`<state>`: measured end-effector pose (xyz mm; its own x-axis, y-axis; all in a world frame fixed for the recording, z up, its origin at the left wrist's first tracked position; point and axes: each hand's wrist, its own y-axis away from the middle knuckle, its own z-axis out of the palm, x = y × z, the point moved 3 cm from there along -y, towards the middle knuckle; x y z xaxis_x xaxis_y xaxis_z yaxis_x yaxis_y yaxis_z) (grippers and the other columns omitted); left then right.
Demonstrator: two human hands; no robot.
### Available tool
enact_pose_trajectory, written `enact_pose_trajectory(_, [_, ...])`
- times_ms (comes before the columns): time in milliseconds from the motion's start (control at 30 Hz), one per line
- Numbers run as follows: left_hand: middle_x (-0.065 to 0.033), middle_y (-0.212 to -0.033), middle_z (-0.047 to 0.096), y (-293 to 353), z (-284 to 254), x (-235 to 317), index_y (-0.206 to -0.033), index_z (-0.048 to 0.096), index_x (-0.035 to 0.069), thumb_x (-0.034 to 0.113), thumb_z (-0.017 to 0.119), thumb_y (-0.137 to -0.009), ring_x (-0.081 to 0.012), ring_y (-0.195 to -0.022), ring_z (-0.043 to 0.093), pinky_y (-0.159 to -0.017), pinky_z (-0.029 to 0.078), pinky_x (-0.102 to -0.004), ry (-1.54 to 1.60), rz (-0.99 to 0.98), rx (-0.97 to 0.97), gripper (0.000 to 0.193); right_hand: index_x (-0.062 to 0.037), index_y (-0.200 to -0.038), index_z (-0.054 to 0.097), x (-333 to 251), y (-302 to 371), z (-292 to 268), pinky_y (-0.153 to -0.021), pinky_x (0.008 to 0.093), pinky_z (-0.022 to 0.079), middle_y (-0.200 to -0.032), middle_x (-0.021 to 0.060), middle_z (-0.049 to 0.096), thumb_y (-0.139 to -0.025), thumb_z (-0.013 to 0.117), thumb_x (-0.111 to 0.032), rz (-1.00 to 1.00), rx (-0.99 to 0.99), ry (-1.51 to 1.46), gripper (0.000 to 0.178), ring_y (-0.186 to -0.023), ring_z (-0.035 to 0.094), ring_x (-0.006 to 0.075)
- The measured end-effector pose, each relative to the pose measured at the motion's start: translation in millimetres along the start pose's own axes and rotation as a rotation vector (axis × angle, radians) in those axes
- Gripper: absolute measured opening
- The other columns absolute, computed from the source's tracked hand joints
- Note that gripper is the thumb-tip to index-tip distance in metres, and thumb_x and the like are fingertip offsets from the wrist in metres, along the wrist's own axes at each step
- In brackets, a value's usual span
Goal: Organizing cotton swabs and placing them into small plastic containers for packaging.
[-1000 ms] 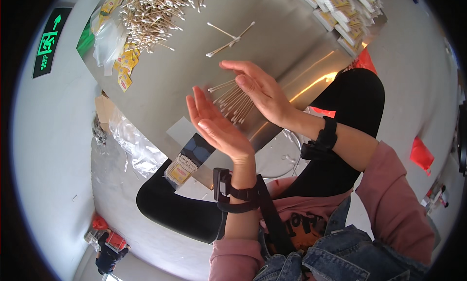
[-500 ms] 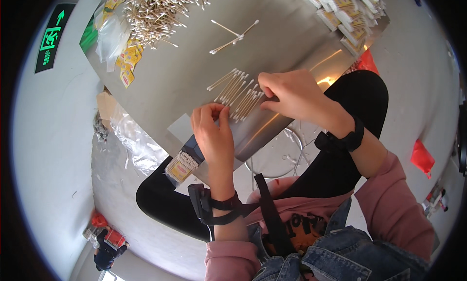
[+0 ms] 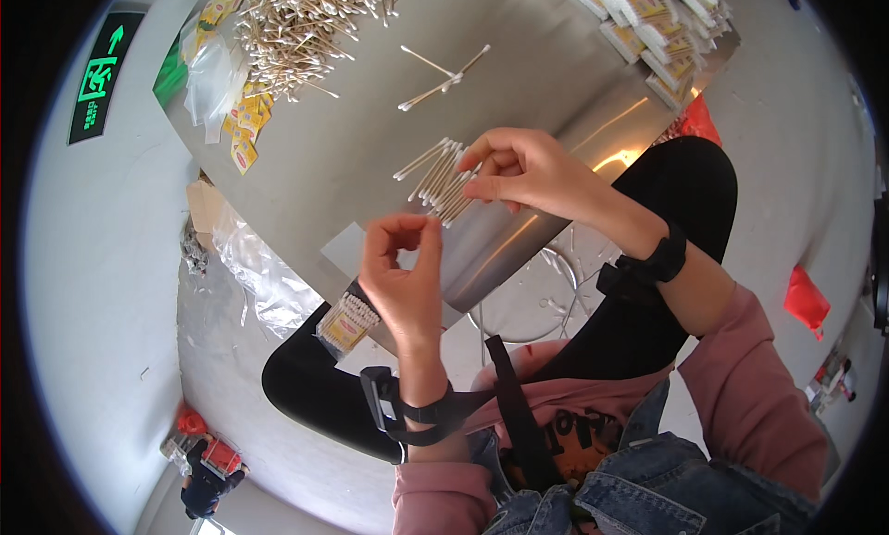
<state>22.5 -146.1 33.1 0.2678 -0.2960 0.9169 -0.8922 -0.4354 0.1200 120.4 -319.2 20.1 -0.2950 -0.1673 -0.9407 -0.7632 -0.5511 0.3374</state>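
Observation:
A row of cotton swabs (image 3: pixel 433 179) lies side by side on the metal tabletop (image 3: pixel 370 118) in front of me. My right hand (image 3: pixel 532 172) curls at the row's right side, thumb and index finger closing around the nearest swabs. At the row's near end, my left hand (image 3: pixel 403 267) makes a pinch, thumb tip against index finger. Whatever sits between those fingertips is too small to make out. A few loose swabs (image 3: pixel 433 88) lie crossed farther up the table. Below my left hand, a filled clear pack of swabs (image 3: pixel 347 324) with a yellow label rests at the table's edge.
A large heap of swabs (image 3: pixel 296 31) covers the far left, beside clear plastic bags (image 3: pixel 215 86) and yellow label cards (image 3: pixel 245 123). Filled packs (image 3: pixel 657 26) are piled at the far right. A white card (image 3: pixel 345 243) lies near the left edge. Another person (image 3: pixel 204 479) is in the distance.
My right hand has moved left, over the swabs, and its fingers have closed in. The swabs are bunched closer together. My left hand has drawn slightly back, its fingers rounded into a pinch.

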Motion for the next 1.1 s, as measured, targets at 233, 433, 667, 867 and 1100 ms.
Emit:
enact_pose_trajectory(233, [-0.0139, -0.117, 0.065, -6.6, 38.5, 13.9, -0.123, 0.059, -0.002, 0.010, 0.073, -0.091, -0.0258, -0.112, 0.060, -0.098, 0.045, -0.0378, -0.271, 0.298, -0.022, 0.037, -0.0014, -0.092, 0.065, 9.6, -6.4, -22.5, -0.056, 0.0242, 0.042, -0.077, 0.0011, 0.064, -0.101, 0.062, -0.025, -0.035, 0.066, -0.120, 0.025, -0.061, 0.054, 0.0074])
enact_pose_trajectory(433, [-0.0236, -0.157, 0.037, -4.7, 53.9, -4.3, -0.155, 0.027, -0.004, 0.041, 0.064, -0.096, -0.0391, -0.151, 0.025, -0.121, 0.020, -0.0544, -0.743, 0.348, -0.172, 0.082, 0.0010, -0.088, 0.061, 12.9, -10.7, -32.8, -0.067, 0.0276, 0.051, -0.084, 0.0057, 0.065, -0.106, 0.052, -0.026, -0.031, 0.214, -0.191, 0.034, -0.073, 0.064, 0.0123])
enact_pose_trajectory(667, [-0.0258, -0.165, 0.017, 39.3, 60.0, -26.5, -0.156, 0.020, -0.007, 0.057, 0.059, -0.093, -0.0412, -0.154, 0.013, -0.122, 0.013, -0.0577, -0.930, 0.406, -0.300, 0.098, 0.0004, -0.099, 0.063, 16.0, -8.7, -31.3, -0.072, 0.0259, 0.052, -0.094, 0.0070, 0.067, -0.109, 0.045, -0.027, -0.040, 0.130, -0.151, 0.034, -0.081, 0.067, 0.0118])
enact_pose_trajectory(867, [-0.0221, -0.147, 0.042, 37.9, 45.1, -25.8, -0.140, 0.047, -0.001, 0.039, 0.067, -0.094, -0.0391, -0.138, 0.037, -0.112, 0.028, -0.0530, -0.702, 0.449, -0.022, 0.064, 0.0008, -0.104, 0.063, 13.6, -7.4, -28.0, -0.066, 0.0233, 0.047, -0.095, 0.0046, 0.065, -0.108, 0.046, -0.022, -0.063, 0.127, -0.056, 0.029, -0.073, 0.059, 0.0084])
enact_pose_trajectory(1100, [-0.0052, -0.097, 0.058, 9.0, 25.3, -16.4, -0.091, 0.068, 0.009, 0.018, 0.073, -0.090, -0.0273, -0.100, 0.054, -0.094, 0.038, -0.0429, -0.624, 0.352, 0.139, 0.011, -0.0007, -0.104, 0.064, 9.6, -10.2, -23.8, -0.060, 0.0225, 0.042, -0.093, 0.0028, 0.064, -0.107, 0.048, -0.019, -0.033, 0.118, -0.004, 0.024, -0.070, 0.055, 0.0069])
